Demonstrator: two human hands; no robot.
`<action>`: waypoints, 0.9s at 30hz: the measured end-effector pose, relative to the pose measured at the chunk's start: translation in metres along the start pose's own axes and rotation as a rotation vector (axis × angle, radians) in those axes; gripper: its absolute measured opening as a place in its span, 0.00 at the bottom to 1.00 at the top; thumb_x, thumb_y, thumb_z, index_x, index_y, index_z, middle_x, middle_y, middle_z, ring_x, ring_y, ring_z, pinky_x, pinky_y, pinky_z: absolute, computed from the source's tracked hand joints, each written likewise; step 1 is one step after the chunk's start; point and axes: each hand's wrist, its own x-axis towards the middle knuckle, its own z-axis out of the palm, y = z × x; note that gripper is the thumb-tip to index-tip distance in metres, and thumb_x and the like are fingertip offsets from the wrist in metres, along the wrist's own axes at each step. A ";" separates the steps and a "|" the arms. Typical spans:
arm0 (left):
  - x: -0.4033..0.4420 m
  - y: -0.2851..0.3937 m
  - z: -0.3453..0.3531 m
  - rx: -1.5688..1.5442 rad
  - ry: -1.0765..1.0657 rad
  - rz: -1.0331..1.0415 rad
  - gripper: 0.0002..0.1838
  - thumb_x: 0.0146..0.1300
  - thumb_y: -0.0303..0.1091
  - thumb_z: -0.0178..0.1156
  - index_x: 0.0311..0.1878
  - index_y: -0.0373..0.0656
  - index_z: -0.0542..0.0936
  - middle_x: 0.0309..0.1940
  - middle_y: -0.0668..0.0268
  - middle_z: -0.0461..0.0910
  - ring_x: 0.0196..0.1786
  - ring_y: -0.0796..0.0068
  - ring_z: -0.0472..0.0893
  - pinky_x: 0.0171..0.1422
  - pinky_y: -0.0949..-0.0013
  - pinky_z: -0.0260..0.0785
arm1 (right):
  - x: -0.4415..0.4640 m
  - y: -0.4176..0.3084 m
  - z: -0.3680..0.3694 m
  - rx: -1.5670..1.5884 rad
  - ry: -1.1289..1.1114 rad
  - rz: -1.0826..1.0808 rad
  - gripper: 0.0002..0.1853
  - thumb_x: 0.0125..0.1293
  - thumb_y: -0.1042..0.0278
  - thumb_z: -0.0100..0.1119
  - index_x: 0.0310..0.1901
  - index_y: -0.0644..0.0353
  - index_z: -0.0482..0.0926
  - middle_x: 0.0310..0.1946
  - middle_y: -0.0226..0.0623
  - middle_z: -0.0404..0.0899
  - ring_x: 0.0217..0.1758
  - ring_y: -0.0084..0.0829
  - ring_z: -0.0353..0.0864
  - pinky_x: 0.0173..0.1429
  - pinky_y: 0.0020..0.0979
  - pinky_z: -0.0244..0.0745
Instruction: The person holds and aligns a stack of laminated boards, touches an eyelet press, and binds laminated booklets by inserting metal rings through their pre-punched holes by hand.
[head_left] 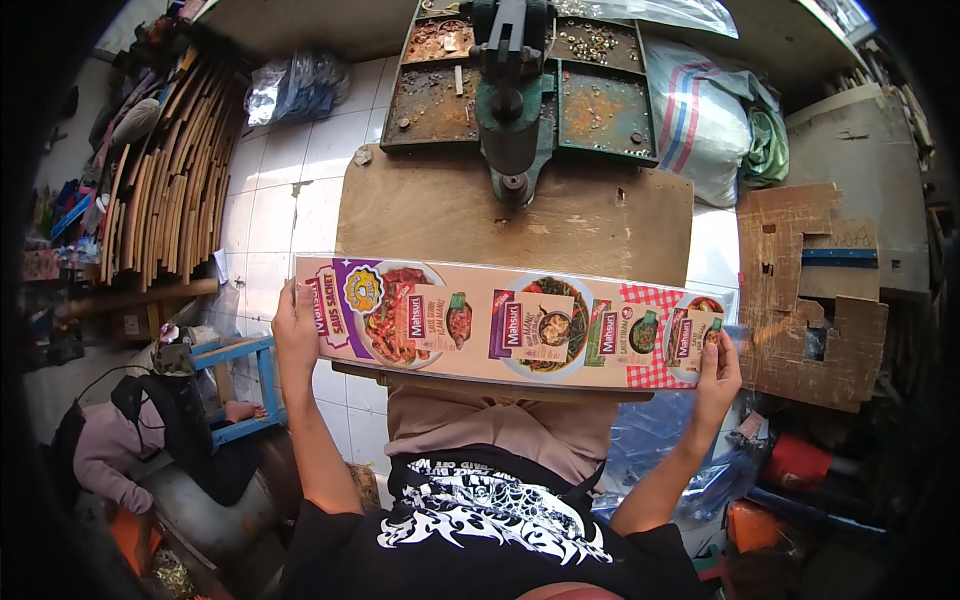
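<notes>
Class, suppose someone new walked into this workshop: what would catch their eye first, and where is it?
Probably the long printed panel with its pictures of food, held by the left hand and right hand at its two ends, in front of the person's body. Next, the dark machine beyond it, between metal trays of small parts on the wooden table.

Head-worn view, facing forward and steeply down, close overhead
</notes>
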 end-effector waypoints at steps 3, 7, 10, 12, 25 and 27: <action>0.000 -0.004 0.001 0.015 0.035 -0.001 0.28 0.72 0.48 0.49 0.59 0.29 0.71 0.42 0.49 0.82 0.45 0.68 0.81 0.51 0.66 0.72 | -0.001 0.002 0.002 -0.050 0.009 -0.018 0.19 0.71 0.69 0.53 0.59 0.71 0.72 0.48 0.39 0.78 0.47 0.21 0.77 0.51 0.23 0.73; -0.003 0.009 -0.002 -0.024 0.019 -0.026 0.29 0.72 0.49 0.50 0.59 0.28 0.71 0.43 0.46 0.81 0.46 0.62 0.82 0.52 0.64 0.72 | -0.002 0.004 0.004 -0.094 0.037 -0.051 0.19 0.72 0.68 0.52 0.59 0.72 0.71 0.49 0.40 0.78 0.48 0.23 0.77 0.54 0.25 0.73; -0.002 0.024 -0.002 0.049 0.047 -0.005 0.25 0.69 0.44 0.54 0.59 0.30 0.72 0.46 0.47 0.80 0.50 0.54 0.80 0.56 0.60 0.69 | -0.005 -0.002 0.008 -0.117 0.075 -0.049 0.20 0.70 0.69 0.54 0.60 0.70 0.71 0.51 0.41 0.78 0.50 0.27 0.77 0.56 0.29 0.72; 0.002 0.060 -0.006 0.395 0.366 0.422 0.22 0.66 0.38 0.59 0.57 0.33 0.74 0.46 0.49 0.78 0.52 0.52 0.78 0.59 0.58 0.68 | -0.010 -0.007 0.015 -0.425 0.267 -0.244 0.19 0.67 0.72 0.56 0.59 0.68 0.73 0.52 0.43 0.77 0.53 0.34 0.77 0.59 0.33 0.69; 0.146 0.193 0.119 0.404 -0.221 0.643 0.17 0.60 0.45 0.59 0.31 0.39 0.84 0.31 0.52 0.82 0.38 0.53 0.82 0.45 0.57 0.73 | -0.043 -0.034 0.023 -0.490 0.420 -0.356 0.15 0.66 0.75 0.55 0.53 0.68 0.76 0.54 0.40 0.76 0.57 0.35 0.74 0.63 0.35 0.65; 0.152 0.196 0.133 0.481 -0.244 0.512 0.23 0.55 0.53 0.58 0.28 0.39 0.85 0.30 0.49 0.83 0.37 0.50 0.83 0.47 0.56 0.73 | -0.046 -0.031 0.015 -0.481 0.431 -0.342 0.14 0.66 0.75 0.55 0.52 0.67 0.76 0.54 0.40 0.76 0.58 0.34 0.74 0.64 0.35 0.64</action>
